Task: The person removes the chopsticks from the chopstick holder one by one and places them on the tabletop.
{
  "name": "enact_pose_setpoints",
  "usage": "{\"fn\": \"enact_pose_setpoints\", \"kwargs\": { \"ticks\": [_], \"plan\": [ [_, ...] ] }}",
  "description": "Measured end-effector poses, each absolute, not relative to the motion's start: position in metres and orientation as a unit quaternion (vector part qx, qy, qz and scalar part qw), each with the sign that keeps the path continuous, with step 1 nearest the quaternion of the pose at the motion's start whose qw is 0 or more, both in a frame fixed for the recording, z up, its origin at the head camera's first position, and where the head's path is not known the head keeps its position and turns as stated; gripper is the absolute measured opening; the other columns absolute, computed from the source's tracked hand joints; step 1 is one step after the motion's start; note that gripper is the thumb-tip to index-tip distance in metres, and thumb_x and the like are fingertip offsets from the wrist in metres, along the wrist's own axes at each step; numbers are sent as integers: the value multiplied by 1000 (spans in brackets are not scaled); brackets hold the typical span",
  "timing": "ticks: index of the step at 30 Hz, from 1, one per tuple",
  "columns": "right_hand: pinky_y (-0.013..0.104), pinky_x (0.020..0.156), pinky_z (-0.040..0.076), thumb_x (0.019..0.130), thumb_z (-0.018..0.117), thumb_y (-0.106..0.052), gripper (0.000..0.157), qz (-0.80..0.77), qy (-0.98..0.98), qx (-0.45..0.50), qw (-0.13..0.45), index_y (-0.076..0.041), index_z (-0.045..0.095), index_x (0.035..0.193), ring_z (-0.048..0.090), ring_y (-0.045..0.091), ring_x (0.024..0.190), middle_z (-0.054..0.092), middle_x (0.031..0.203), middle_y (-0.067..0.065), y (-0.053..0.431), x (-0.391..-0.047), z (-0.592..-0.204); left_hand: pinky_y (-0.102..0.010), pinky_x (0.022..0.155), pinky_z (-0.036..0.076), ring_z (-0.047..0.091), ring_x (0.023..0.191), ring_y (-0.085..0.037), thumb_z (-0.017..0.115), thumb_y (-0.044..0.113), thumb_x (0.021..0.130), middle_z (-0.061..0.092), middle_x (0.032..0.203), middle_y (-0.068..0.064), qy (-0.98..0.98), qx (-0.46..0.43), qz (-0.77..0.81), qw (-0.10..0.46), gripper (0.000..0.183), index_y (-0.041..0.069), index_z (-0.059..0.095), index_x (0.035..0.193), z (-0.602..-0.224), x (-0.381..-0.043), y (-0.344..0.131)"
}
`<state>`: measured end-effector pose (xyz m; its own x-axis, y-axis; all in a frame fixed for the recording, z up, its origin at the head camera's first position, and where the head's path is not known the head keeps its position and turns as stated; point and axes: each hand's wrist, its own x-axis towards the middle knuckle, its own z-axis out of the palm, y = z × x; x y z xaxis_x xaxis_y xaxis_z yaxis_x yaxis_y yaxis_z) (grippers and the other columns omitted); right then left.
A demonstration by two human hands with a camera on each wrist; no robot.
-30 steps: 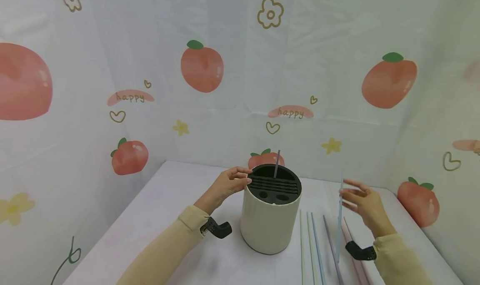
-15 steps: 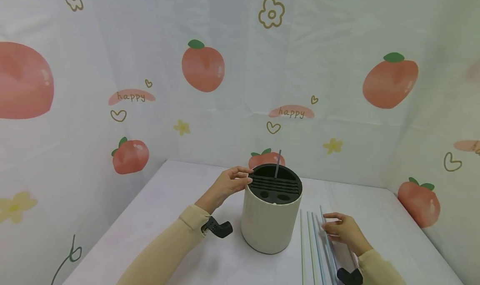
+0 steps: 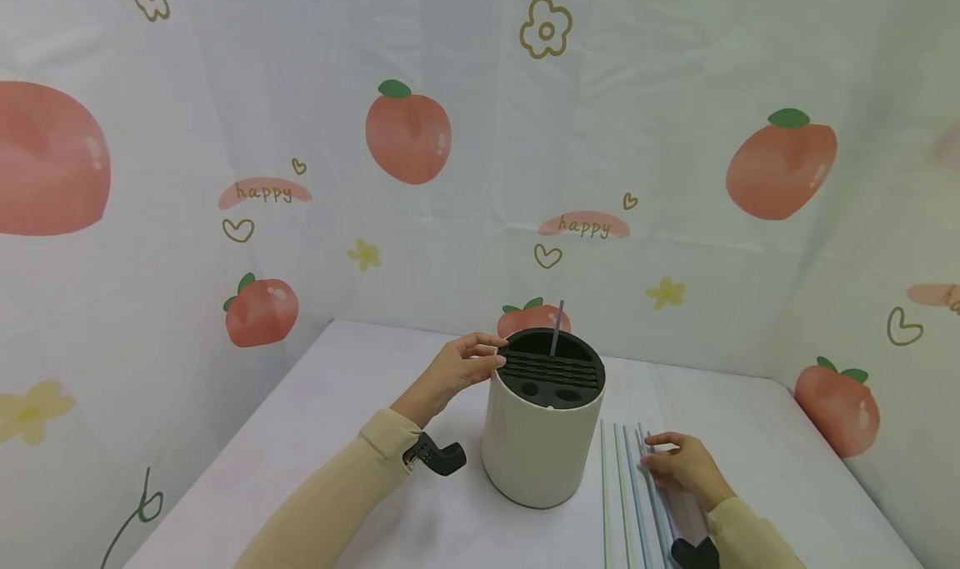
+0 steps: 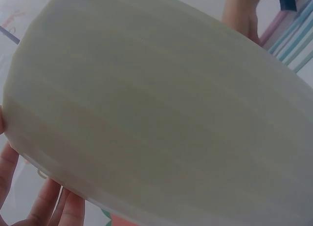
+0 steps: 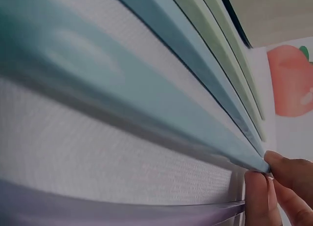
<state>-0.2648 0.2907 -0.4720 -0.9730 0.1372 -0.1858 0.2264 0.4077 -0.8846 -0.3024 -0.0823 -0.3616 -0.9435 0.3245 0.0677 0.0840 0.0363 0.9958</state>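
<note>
A cream, round utensil holder [image 3: 542, 452] with a black slotted insert stands upright on the table. My left hand [image 3: 454, 371] holds its rim from the left, fingers along the outer wall in the left wrist view. To the right of the holder, my right hand [image 3: 686, 467] is low over a row of coloured chopsticks. In the right wrist view, thumb and finger pinch the tip of a light blue chopstick [image 5: 146, 106]. Beyond it lie a blue chopstick [image 5: 183, 47] and two green chopsticks [image 5: 215, 50]; a purple chopstick [image 5: 122, 209] lies on its other side.
One greyish-purple chopstick [image 3: 557, 329] stands in the holder's back compartment. A pink stick [image 4: 279, 25] shows beside the right hand in the left wrist view. Behind the white table [image 3: 360, 348] hangs a fruit-printed curtain [image 3: 465, 252].
My right hand has brought the light blue chopstick left and down, from upright to lying between the blue and purple ones. The left hand has stayed on the holder's rim.
</note>
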Motion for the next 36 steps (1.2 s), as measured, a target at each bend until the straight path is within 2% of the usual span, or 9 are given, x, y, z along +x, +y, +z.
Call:
{"fn": "enact_pose_setpoints", "kwargs": {
  "ticks": [19, 29, 33, 36],
  "plan": [
    [28, 56, 59, 75, 77, 1, 36, -488, 862, 128, 45, 12, 60, 105, 58, 15, 63, 57, 82, 15, 282, -265, -471, -36, 98, 52, 61, 101, -17, 69, 16, 89, 52, 125, -17, 715, 146, 678, 88, 36, 6, 63, 123, -361, -302, -82],
    [29, 57, 59, 78, 76, 0, 40, -501, 853, 132, 60, 12, 58, 112, 60, 16, 64, 59, 85, 15, 284, -265, -465, -36, 99, 52, 61, 102, -17, 69, 17, 89, 52, 127, -17, 719, 146, 674, 90, 36, 7, 63, 124, -363, -303, -82],
    [34, 68, 61, 85, 70, -1, 45, -554, 827, 70, 66, 15, 50, 123, 65, 17, 76, 65, 89, 10, 285, -265, -442, -36, 99, 52, 61, 105, -19, 68, 16, 90, 51, 129, -18, 721, 145, 672, 90, 36, 7, 63, 124, -364, -304, -82],
    [34, 77, 61, 91, 66, -7, 40, -597, 800, -7, 55, 8, 52, 125, 67, 14, 84, 68, 94, 3, 283, -266, -407, -37, 99, 52, 60, 107, -20, 68, 16, 90, 50, 130, -18, 721, 144, 672, 90, 36, 8, 63, 124, -363, -304, -82]
  ]
}}
